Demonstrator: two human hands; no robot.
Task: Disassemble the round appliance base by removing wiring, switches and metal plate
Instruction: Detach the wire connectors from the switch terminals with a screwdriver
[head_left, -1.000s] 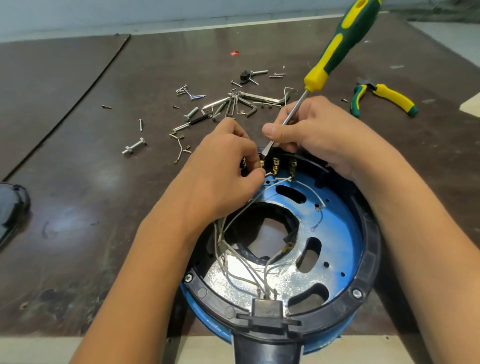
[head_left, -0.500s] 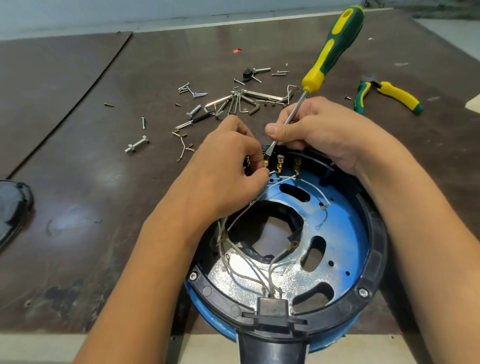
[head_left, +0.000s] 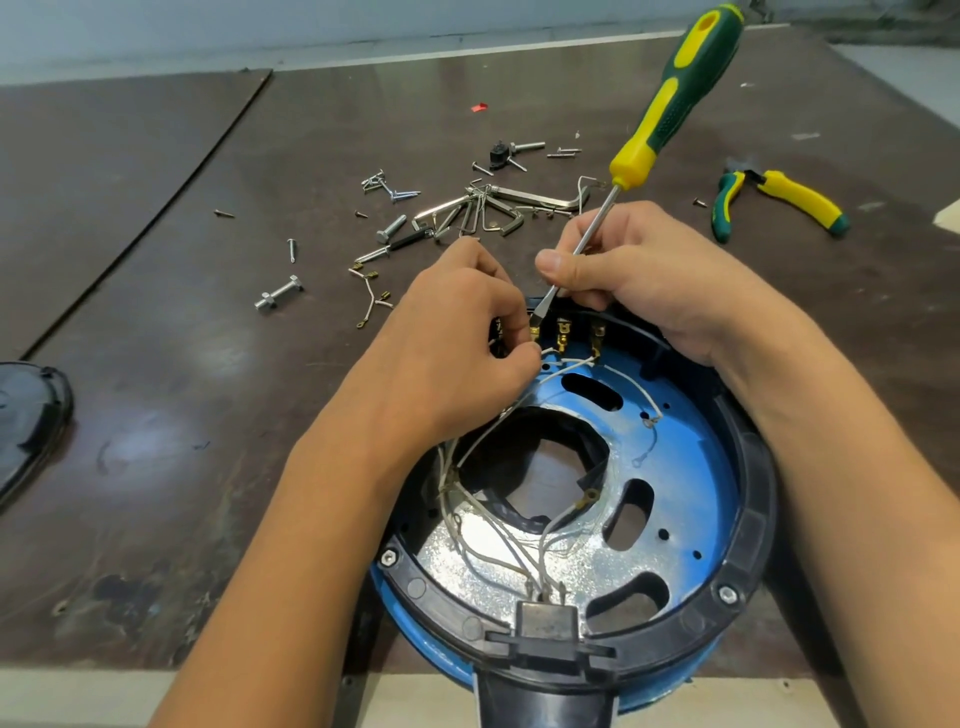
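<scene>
The round appliance base (head_left: 748, 499), a black ring around a blue metal plate (head_left: 680, 467), lies at the table's near edge. White wires (head_left: 498, 551) run from a black connector block (head_left: 545, 621) up to brass terminals (head_left: 563, 332) at the far rim. My left hand (head_left: 457, 358) pinches a wire end at the leftmost terminal. My right hand (head_left: 644, 280) grips the shaft of a green-and-yellow screwdriver (head_left: 670, 98), with its flat tip against that same terminal.
Loose screws, bolts and hex keys (head_left: 467, 213) lie scattered on the dark table beyond the base. Green-and-yellow pliers (head_left: 779, 202) rest at the right. A black cover piece (head_left: 26, 415) sits at the left edge. A short removed wire (head_left: 371, 301) lies near the bolts.
The screwdriver handle has tilted slightly more upright and to the left. Both hands stay at the leftmost terminal with almost no shift.
</scene>
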